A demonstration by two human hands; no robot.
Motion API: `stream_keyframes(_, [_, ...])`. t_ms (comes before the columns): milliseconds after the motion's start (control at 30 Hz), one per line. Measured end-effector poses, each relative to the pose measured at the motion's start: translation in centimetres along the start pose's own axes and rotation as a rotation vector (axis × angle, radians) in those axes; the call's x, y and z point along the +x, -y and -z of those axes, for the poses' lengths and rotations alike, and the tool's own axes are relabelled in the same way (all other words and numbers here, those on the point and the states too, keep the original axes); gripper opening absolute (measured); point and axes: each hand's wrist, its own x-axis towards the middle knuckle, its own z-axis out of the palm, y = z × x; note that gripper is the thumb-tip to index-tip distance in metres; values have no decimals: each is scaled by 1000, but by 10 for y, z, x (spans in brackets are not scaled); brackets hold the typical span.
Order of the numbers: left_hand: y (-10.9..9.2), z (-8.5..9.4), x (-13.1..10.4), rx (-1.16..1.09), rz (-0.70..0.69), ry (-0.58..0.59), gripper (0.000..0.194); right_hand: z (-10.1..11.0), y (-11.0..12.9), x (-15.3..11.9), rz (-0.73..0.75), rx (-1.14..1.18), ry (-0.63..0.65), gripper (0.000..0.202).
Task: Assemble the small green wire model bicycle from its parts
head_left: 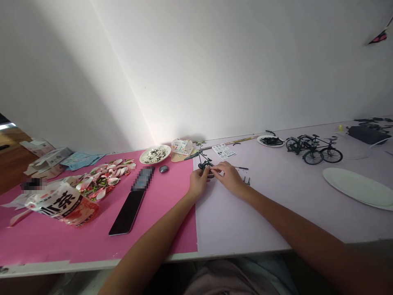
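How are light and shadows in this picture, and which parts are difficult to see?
Head view: soft, uneven light, broad shadow on the left wall, lower right corner dim; head view: pixel blocks hide the upper end of the flat black device; head view: left hand and right hand partly cover the small model bicycle.

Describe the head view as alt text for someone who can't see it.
The left hand and right hand hold a small dark model bike over a pink and pale table. To the right are more bikes and an oval plate; to the left, a bag and pink and white pieces.
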Motion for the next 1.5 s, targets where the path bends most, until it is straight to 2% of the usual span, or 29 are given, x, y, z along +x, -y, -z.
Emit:
stream_keyframes(167, [0, 1, 1, -42, 1, 37, 48, 1, 1, 0, -22, 12, -2, 18])
stream_keyframes(433, [-2, 0, -2, -12, -19, 29, 53, 3, 8, -1, -43, -30, -43, 17])
stream_keyframes(633, [-3, -1, -5, 25, -22, 24, 54, 8, 15, -1, -8, -154, 28, 23])
stream_keyframes(833, [-2, 0, -5, 76, -39, 26, 52, 8, 10, -3, -46, -103, 141, 21])
stream_keyframes(1333, [6, -1, -3, 182, -105, 6, 55, 3, 10, -5, -136, -101, 147, 34])
stream_keyframes(1500, [7, -1, -3, 165, -113, 11, 54, 5, 12, -4, -168, -131, 124, 27])
